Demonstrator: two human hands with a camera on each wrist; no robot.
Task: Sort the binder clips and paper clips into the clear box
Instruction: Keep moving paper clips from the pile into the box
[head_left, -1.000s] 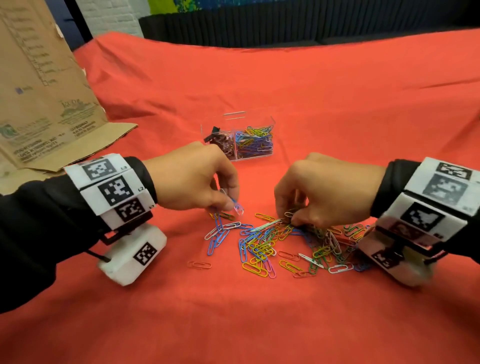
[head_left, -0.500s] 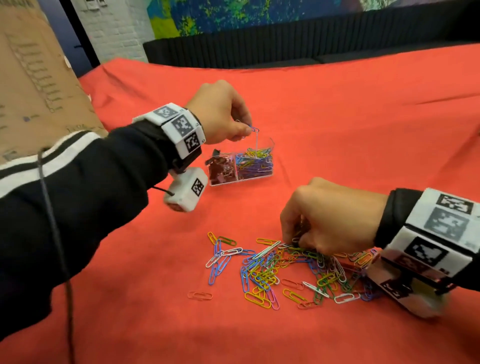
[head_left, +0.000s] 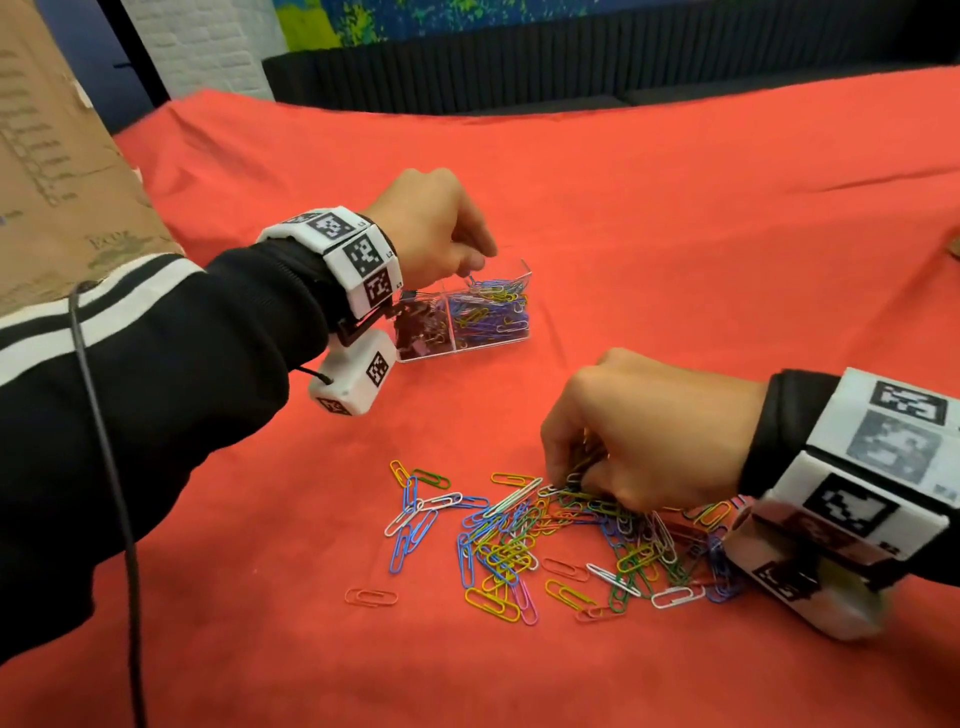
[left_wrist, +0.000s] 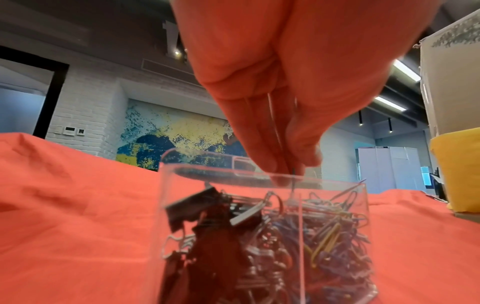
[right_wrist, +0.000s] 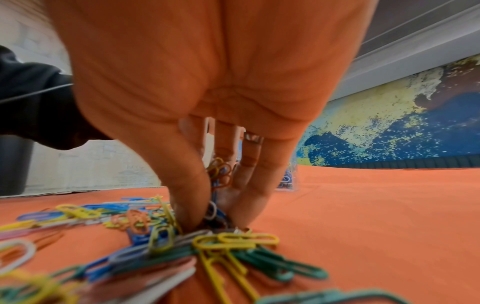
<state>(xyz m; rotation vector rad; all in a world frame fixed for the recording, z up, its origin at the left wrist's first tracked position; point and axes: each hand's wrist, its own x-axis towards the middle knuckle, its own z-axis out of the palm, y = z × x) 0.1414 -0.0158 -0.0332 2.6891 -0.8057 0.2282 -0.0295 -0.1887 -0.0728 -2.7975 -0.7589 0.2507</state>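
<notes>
The clear box (head_left: 515, 340) (left_wrist: 176, 205) stands on the red cloth with black binder clips (head_left: 421, 327) in its left compartment and coloured paper clips (head_left: 488, 317) in its right one. My left hand (head_left: 475, 267) (left_wrist: 288, 170) hovers at the box's rim and pinches a thin paper clip over the right compartment. A loose pile of coloured paper clips (head_left: 519, 540) (right_wrist: 233, 242) lies nearer to me. My right hand (head_left: 576, 478) (right_wrist: 207, 218) is down on the pile's right part, fingers curled round a bunch of clips.
A cardboard box (head_left: 52, 182) stands at the left edge of the red cloth (head_left: 675, 208). One orange clip (head_left: 371, 596) lies alone, left of the pile. A dark bench runs along the table's far side. A small brown object (head_left: 953, 249) sits at the right edge.
My left hand has gone from the pile up to the clear box with a clip and has sunk towards its rim. My right hand stays on the pile, gathering clips.
</notes>
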